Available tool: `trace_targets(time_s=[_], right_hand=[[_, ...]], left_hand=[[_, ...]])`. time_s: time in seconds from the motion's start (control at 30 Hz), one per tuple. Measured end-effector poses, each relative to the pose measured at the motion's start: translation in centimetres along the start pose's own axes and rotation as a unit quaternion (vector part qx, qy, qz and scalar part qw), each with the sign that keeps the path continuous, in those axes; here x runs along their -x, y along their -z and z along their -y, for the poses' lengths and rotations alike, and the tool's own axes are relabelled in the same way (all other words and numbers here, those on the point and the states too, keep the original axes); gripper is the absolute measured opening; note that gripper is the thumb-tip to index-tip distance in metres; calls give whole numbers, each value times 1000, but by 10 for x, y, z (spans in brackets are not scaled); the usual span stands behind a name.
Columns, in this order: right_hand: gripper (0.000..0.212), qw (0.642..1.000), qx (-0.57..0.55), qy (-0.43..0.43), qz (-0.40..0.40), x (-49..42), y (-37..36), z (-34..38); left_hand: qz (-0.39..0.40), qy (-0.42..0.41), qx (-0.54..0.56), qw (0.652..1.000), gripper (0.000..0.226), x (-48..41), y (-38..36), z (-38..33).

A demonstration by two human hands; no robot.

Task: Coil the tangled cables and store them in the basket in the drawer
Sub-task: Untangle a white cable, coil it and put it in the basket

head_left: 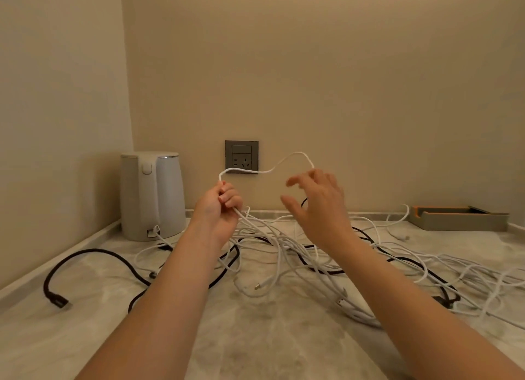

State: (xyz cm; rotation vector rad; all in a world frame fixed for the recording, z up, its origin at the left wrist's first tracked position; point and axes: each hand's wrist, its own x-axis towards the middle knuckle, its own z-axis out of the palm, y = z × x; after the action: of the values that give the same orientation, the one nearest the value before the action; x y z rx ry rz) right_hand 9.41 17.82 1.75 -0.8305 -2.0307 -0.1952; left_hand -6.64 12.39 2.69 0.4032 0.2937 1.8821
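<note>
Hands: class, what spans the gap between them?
A white cable arches from the left hand to the right hand, seen in head view.

Countertop (255,340): polished stone-look slab, grey-beige veining, smooth with a soft sheen. White cables (284,239), heaped at centre: thin, matt sheath, some lengths looking woven, one small plug tipped in bare metal. Black cable (93,251), running out at 9 o'clock of the heap: thicker, matt, rubbery-looking jacket. Kettle (152,195) at 10 o'clock: white plastic shell, smooth, satin, with a thin bright band at the lid; socket plate (241,146) at 12 o'clock: dark grey, smooth, matt; tray (457,223) at 3 o'clock: matt grey outside, orange inside; walls (369,81): matt beige.
</note>
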Motion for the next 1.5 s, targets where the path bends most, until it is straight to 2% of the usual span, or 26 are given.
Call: trace_targets(time_s=[0.03,0.07,0.13,0.2,0.23,0.3,0.4,0.47,0.53,0.57,0.6,0.7,0.83,0.93,1.07,1.1,1.17,1.2,1.27,1.37,1.4,1.5], right_hand=[[33,997,-56,40,39,1,1,5],[33,987,-98,65,111,3,1,9],[25,957,-107,89,255,8,-6,14],[23,947,-77,120,287,9,-13,16],[24,949,-86,121,279,9,-15,16],[21,954,-153,84,245,8,-13,16],[21,936,-308,-22,167,5,-4,11],[22,905,-401,-78,117,2,2,9],[23,876,-463,-112,76,-1,5,7],[25,860,-490,-127,60,-3,5,6],[25,840,-521,-145,47,-4,4,7],[25,756,-616,-221,-5,-8,6,4],[28,652,-698,-280,-94,-13,13,-4],[29,620,-717,-293,-123,-14,13,-4],[30,624,-717,-285,-122,-13,11,2],[30,629,-717,-280,-112,-13,9,6],[33,623,-727,-272,-95,-13,9,12],[35,608,-739,-273,-96,-14,10,12],[37,583,-752,-288,-111,-18,13,8],[34,598,-718,-333,-126,-18,11,-9],[32,606,-702,-353,-126,-17,8,-14],[29,621,-663,-398,-128,-15,-1,-28]], left_hand=[[0,3,12,1000,43,0,1,-1],[1,4,20,1000,43,0,1,-1],[6,13,39,999,42,-1,-1,0],[5,12,46,999,40,-1,-2,0],[2,-1,20,1000,38,-1,-2,0],[1,-51,-110,993,35,1,-1,3],[49,-64,-321,944,45,5,0,13],[85,-41,-463,881,52,8,-1,23],[108,-29,-596,795,52,9,1,34],[119,-24,-627,769,51,10,2,38],[125,-18,-637,760,51,9,3,40],[137,-11,-640,756,52,6,7,36],[202,-49,-707,676,24,2,17,30],[182,-79,-742,640,18,1,18,30],[115,-188,-819,530,23,-6,20,29],[104,-200,-826,517,25,-7,22,29],[83,-192,-837,505,28,-8,27,26],[71,-176,-845,500,31,-8,30,22],[67,-138,-840,521,37,-8,36,13],[104,-82,-799,586,38,-6,34,4],[119,-66,-796,589,36,-4,31,4],[165,-20,-812,559,26,3,23,10]])
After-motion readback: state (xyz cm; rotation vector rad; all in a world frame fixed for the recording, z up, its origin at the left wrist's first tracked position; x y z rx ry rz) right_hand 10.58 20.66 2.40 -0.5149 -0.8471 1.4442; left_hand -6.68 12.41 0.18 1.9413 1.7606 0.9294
